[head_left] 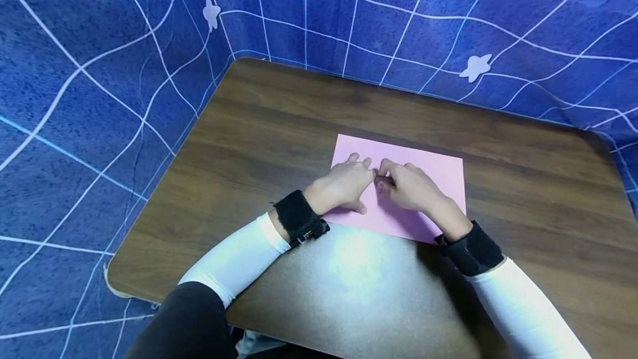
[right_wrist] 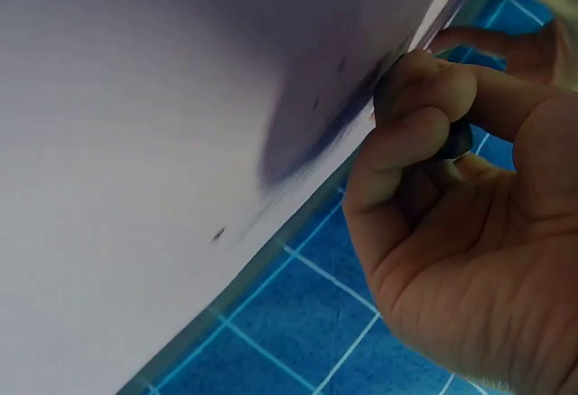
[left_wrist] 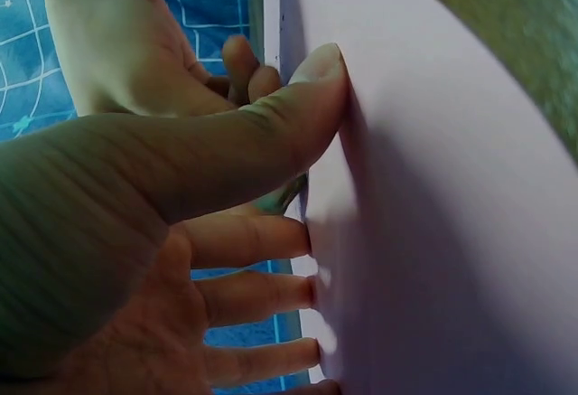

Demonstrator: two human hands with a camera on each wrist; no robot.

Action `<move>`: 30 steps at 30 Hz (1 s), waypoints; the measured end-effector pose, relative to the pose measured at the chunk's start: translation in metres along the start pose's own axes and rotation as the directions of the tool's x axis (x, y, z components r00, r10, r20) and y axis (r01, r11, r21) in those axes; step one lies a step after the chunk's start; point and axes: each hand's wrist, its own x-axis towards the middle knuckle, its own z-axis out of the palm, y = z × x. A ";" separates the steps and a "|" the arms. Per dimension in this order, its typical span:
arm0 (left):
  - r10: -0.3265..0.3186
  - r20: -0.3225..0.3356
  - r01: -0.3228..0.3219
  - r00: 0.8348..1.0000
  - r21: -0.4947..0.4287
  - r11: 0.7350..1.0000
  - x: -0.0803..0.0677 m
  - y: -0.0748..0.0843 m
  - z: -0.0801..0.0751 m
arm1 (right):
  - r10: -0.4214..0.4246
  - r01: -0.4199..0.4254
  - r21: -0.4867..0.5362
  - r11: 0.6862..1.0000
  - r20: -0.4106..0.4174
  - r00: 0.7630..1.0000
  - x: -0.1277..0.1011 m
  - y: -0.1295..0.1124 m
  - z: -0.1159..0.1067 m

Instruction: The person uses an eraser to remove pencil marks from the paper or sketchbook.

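A sheet of pink paper point(head_left: 438, 173) lies flat on the wooden table. My left hand point(head_left: 344, 184) presses on its left part, thumb and fingers spread, the fingertips point(left_wrist: 302, 237) touching the sheet. Close beside it, near the middle of the paper, my right hand point(head_left: 411, 188) has its fingers curled and pinches a small dark block point(right_wrist: 458, 141) down at the surface. Most of the block is hidden by the fingers, and its kind cannot be told. Dark smudges and a few dark specks point(right_wrist: 218, 235) show on the paper near the right hand.
The brown wooden table point(head_left: 279, 109) reaches well past the paper on every side. Blue curtains point(head_left: 389, 10) with white lines and star shapes hang along its back and left edges. A bright patch of light point(head_left: 356, 259) falls on the table in front of the sheet.
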 end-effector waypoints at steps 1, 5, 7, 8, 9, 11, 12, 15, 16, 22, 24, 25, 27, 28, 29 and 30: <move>-0.004 0.004 0.004 1.000 0.006 1.000 0.000 0.001 0.000 | 0.027 -0.027 -0.009 1.000 -0.009 1.000 0.001 0.001 -0.002; -0.014 0.023 0.014 1.000 0.024 1.000 0.000 0.002 -0.003 | 0.098 -0.100 -0.063 0.993 -0.042 0.994 0.009 0.011 -0.009; -0.014 0.032 0.013 0.999 0.030 0.999 0.000 0.002 -0.004 | 0.113 -0.117 -0.083 0.990 -0.054 0.992 0.012 0.013 -0.009; -0.013 0.033 0.012 0.999 0.032 0.999 0.000 0.002 -0.004 | 0.111 -0.117 -0.096 0.988 -0.065 0.992 0.012 0.014 -0.008; -0.012 0.035 0.011 0.999 0.032 0.999 0.000 0.002 -0.003 | 0.107 -0.113 -0.096 0.989 -0.070 0.992 0.011 0.012 -0.008; -0.010 0.031 0.009 0.999 0.028 1.000 0.001 0.002 -0.002 | 0.072 -0.079 -0.089 0.993 -0.076 0.994 0.008 0.008 -0.004; -0.008 0.028 0.007 1.000 0.023 1.000 0.001 0.002 -0.001 | 0.047 -0.053 -0.082 0.995 -0.075 0.996 0.005 0.005 -0.003; -0.009 0.012 0.009 1.000 0.003 1.000 0.000 0.003 0.000 | -0.022 0.019 -0.051 0.999 -0.049 0.999 -0.002 -0.004 0.001; -0.007 0.009 0.007 1.000 0.000 1.000 0.000 0.003 0.000 | -0.030 0.028 -0.041 0.999 -0.041 0.999 -0.004 -0.006 0.002; -0.009 0.022 0.008 1.000 0.019 1.000 -0.002 0.005 -0.002 | 0.081 -0.082 -0.028 0.996 -0.036 0.996 -0.001 -0.005 -0.001; -0.012 0.026 0.011 1.000 0.026 1.000 -0.003 0.005 -0.002 | 0.125 -0.128 -0.049 0.991 -0.054 0.991 0.004 -0.002 -0.003; -0.011 0.029 0.011 1.000 0.025 1.000 -0.003 0.005 -0.002 | 0.139 -0.142 -0.057 0.988 -0.063 0.988 0.006 -0.001 -0.004; -0.011 0.030 0.010 0.999 0.025 1.000 -0.002 0.005 -0.002 | 0.155 -0.160 -0.073 0.984 -0.076 0.985 0.008 0.001 -0.005; -0.013 0.030 0.012 0.999 0.020 1.000 -0.002 0.005 -0.002 | 0.159 -0.165 -0.079 0.983 -0.079 0.984 0.009 0.001 -0.005; -0.015 0.029 0.014 0.999 0.017 1.000 -0.002 0.005 -0.001 | 0.158 -0.165 -0.081 0.983 -0.077 0.984 0.009 0.000 -0.004; -0.015 0.028 0.015 0.999 0.016 1.000 -0.001 0.005 -0.001 | 0.152 -0.157 -0.075 0.985 -0.071 0.986 0.008 -0.001 -0.004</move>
